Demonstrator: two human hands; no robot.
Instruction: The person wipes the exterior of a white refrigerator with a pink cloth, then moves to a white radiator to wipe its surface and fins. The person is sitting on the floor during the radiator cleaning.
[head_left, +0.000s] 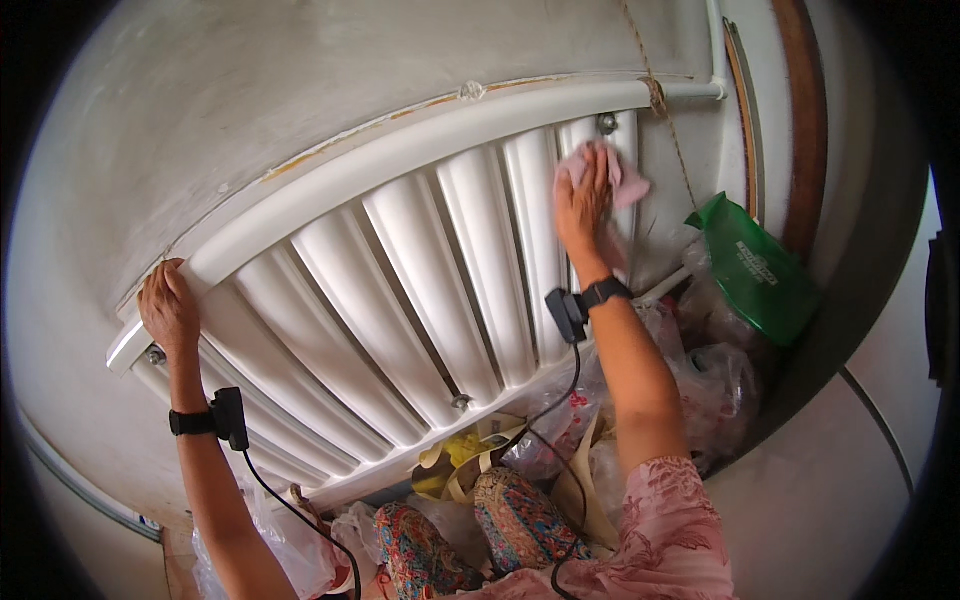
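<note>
A white panel radiator with wide upright columns is fixed to the wall. My right hand presses a pink cloth against its columns near the upper right end, close to a metal fitting. The cloth hangs partly below the hand and looks slightly blurred. At the far left end, my left hand rests over the end of the radiator's top rail, its fingers bent behind the edge. Another metal fitting sits just under that hand.
Plastic bags and a green bag are piled at the right. A twine rope is tied round the pipe there. Below the radiator lie a cloth bag and more plastic bags. Cables hang from both wrist devices.
</note>
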